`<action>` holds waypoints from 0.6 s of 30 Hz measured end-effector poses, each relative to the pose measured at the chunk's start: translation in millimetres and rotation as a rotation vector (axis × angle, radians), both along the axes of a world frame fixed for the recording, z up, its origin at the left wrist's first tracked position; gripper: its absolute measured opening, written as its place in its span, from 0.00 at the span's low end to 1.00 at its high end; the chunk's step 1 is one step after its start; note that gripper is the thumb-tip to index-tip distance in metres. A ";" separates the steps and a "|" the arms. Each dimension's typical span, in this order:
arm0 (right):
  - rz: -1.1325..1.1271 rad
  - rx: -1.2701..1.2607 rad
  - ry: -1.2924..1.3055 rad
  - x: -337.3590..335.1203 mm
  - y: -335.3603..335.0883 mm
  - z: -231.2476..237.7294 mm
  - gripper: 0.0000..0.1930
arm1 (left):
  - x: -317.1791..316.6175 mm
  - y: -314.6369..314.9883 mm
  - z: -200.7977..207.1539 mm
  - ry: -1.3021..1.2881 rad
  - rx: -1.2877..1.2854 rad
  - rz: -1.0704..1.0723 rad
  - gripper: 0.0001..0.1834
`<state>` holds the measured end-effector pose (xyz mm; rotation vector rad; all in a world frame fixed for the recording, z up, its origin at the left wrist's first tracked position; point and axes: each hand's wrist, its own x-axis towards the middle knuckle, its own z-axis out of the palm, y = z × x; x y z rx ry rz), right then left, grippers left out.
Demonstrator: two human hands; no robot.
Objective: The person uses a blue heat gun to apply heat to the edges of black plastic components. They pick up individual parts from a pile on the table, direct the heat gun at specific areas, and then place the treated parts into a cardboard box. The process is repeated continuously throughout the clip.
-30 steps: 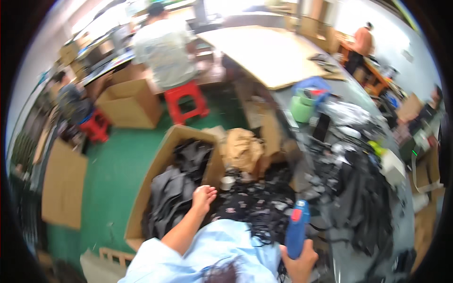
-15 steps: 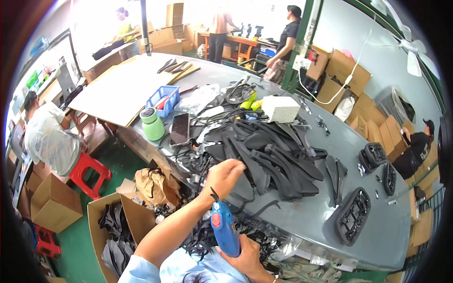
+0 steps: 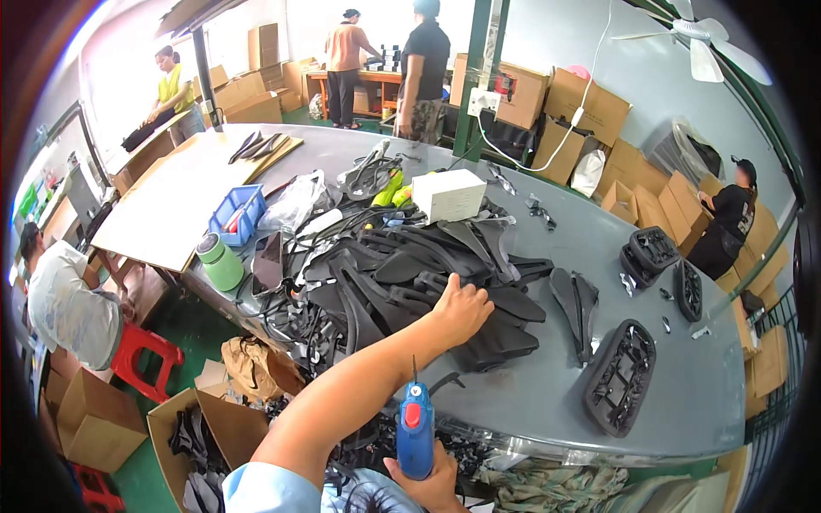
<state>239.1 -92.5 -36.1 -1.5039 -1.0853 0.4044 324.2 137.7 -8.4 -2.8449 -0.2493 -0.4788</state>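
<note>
Pieces [image 3: 393,286], dark and curved, are lying heaped near the middle of the grey tabletop [image 3: 526,406]. The left hand [image 3: 462,309] is resting over the right part of this heap, its fingers bending down toward the dark pieces; whether they are grasping one, I cannot tell, since the fingertips are hiding. The right hand [image 3: 430,480] is staying low, near the body, its fingers clenching around a blue handheld tool [image 3: 416,436]. This tool is standing roughly upright in the view, showing a red button, and its thin bit is pointing away from the person, just beside the left forearm [image 3: 359,398].

Behind the heap, a white box [image 3: 448,197] is sitting among loose parts. To the left, a green flask [image 3: 221,263], a dark-screened phone [image 3: 268,262] and a blue basket [image 3: 248,228] are standing or lying near one another, with a clear plastic bag [image 3: 297,203] lying near the basket. To the right, a separate dark piece [image 3: 571,315] is lying apart from the heap, and a large black frame [image 3: 620,376] is resting near it. Below the tabletop's left edge, an open cardboard box [image 3: 242,427] is holding more dark pieces. Beyond, a person in yellow [image 3: 177,92] is working at another surface.
</note>
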 end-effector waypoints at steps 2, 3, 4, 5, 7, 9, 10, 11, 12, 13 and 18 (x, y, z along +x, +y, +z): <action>-0.007 0.010 -0.007 3.9 0.0 -1.7 0.21 | 4.2 6.9 6.2 0.061 0.110 0.033 0.07; -0.022 -0.021 0.014 4.4 -0.4 -4.4 0.21 | 4.8 13.9 5.2 0.066 0.057 0.024 0.08; -0.044 -0.051 0.035 5.7 -0.9 -9.4 0.21 | 4.8 16.9 11.7 0.063 0.032 0.002 0.09; -0.066 -0.083 0.054 7.5 -1.1 -13.6 0.21 | 3.6 17.9 21.6 0.057 0.006 -0.021 0.10; -0.082 -0.105 0.059 12.8 2.6 -19.4 0.21 | -2.9 25.7 37.3 -0.092 -0.106 -0.033 0.12; -0.088 -0.193 0.116 17.5 6.3 -23.6 0.22 | -6.9 35.1 52.5 -0.134 -0.107 0.003 0.14; -0.087 -0.208 0.135 21.6 10.6 -23.9 0.23 | -10.5 38.7 61.0 -0.156 -0.080 -0.007 0.15; -0.083 -0.222 0.154 25.5 15.8 -23.9 0.23 | -14.9 39.4 67.9 -0.140 -0.030 -0.024 0.18; -0.077 -0.237 0.172 28.3 19.9 -22.1 0.23 | -20.8 39.4 74.4 -0.167 -0.128 0.017 0.18; -0.071 -0.314 0.226 30.7 21.8 -16.4 0.19 | -26.0 39.0 83.2 -0.195 -0.223 0.055 0.18; -0.187 -0.057 0.540 40.6 27.1 -23.9 0.17 | -85.6 18.9 117.9 -0.123 -1.302 0.413 0.15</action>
